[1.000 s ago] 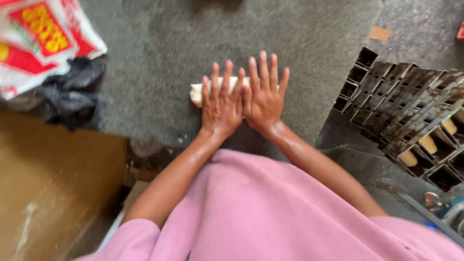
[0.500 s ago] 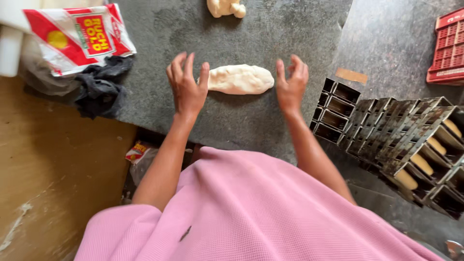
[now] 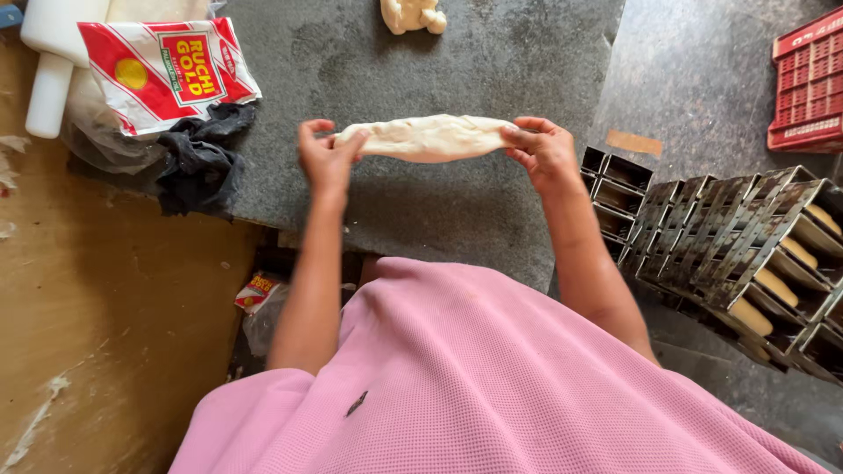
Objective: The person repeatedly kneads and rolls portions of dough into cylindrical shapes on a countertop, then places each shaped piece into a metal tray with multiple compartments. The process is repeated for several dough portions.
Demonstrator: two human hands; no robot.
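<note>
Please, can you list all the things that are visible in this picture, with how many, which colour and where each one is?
dough roll: one, pale cream, long, held by its two ends over the stone slab
stone slab: one, dark grey, centre of the view
dough lump: one, pale cream, on the slab at the top edge
packet: one, red and white with a yellow spot, top left
cloth: one, black, crumpled, just below the packet
rolling pin: one, white, far top left
baking tins: many, dark metal, in joined rows at right; some hold dough
crate: one, red, top right
left hand: pinches the roll's left end
right hand: pinches the roll's right end
</note>
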